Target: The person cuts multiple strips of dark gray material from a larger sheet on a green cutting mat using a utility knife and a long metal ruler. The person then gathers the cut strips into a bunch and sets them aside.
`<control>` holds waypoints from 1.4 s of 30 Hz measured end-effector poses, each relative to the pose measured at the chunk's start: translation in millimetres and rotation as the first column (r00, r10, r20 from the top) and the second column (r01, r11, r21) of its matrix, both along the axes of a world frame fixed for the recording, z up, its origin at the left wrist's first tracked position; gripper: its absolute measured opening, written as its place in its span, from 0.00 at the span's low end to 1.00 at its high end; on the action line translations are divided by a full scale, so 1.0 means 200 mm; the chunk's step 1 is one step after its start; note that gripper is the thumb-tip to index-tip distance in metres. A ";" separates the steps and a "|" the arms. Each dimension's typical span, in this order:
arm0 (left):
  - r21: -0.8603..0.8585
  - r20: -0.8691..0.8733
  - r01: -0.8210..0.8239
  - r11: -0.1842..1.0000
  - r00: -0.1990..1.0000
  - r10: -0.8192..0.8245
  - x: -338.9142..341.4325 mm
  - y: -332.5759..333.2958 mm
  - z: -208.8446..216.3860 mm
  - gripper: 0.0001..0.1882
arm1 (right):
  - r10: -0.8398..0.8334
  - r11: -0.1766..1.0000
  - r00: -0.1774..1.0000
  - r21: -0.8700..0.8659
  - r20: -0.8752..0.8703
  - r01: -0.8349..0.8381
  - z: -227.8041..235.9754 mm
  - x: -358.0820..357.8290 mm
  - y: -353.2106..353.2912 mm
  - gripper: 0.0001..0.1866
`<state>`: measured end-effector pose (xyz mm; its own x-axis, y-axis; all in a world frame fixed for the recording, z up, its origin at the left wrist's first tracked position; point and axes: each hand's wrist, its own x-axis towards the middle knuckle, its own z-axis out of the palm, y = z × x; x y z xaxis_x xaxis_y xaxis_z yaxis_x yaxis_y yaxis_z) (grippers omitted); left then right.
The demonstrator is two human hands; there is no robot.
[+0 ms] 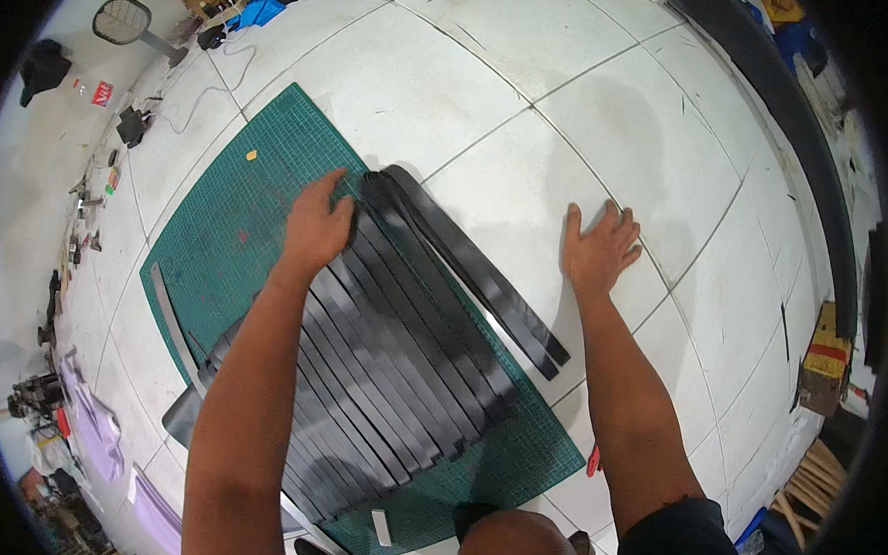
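Many flat black strips (393, 344), leather-like in look, lie side by side on a green cutting mat (221, 221) with a printed grid. My left hand (317, 224) rests at their far ends, thumb apart from the fingers, with nothing seen in its grasp. Its fingertips partly hide what they touch. To the right, a folded loop of longer black strips (474, 264) lies across the mat's edge onto the tiles. My right hand (601, 252) lies on the white tiled floor (526, 182) beyond that loop, fingers spread and holding nothing.
A metal ruler (174, 317) lies at the mat's left side, with a small pale bar (381, 528) near its front. A red-handled tool (593, 461) sits beside my right forearm. Small tools line the left wall. A long black roll (801, 124) curves along the right.
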<state>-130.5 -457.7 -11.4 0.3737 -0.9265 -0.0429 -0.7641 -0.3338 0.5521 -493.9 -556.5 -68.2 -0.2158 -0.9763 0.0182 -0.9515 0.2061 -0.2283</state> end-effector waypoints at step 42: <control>0.590 -0.225 0.093 0.802 0.973 0.053 0.01 -0.35 0.21 0.30 | 0.004 1.000 0.999 -0.029 -0.046 -0.006 0.00 -0.05 -0.03 0.40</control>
<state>-127.6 -527.5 30.9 0.2686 -0.6981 -0.6637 -0.6573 -0.6366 0.4034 -504.2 -561.8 -68.7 -0.2091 -0.9762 0.0567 -0.9622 0.1951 -0.1902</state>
